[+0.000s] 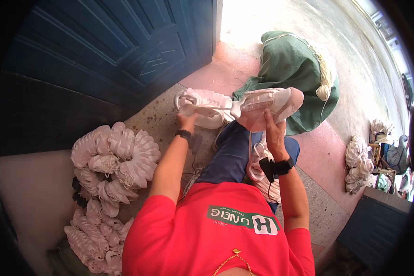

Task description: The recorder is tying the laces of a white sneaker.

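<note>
In my right hand is a pale pinkish-white shoe upper, raised above my knee with the fingers spread along its underside. My left hand is closed at the near end of a second bundle of white shoe uppers, left of the first. A thin pale cord or strip stretches between the two pieces; its exact ends are hard to make out. More white uppers hang or lie beside my right thigh, partly hidden by my forearm.
Stacked white uppers lie on the floor at left, with another heap nearer. A green cloth sack carrying a cream yarn hank stands ahead. A blue panelled door borders the far left. More bundles lie far right.
</note>
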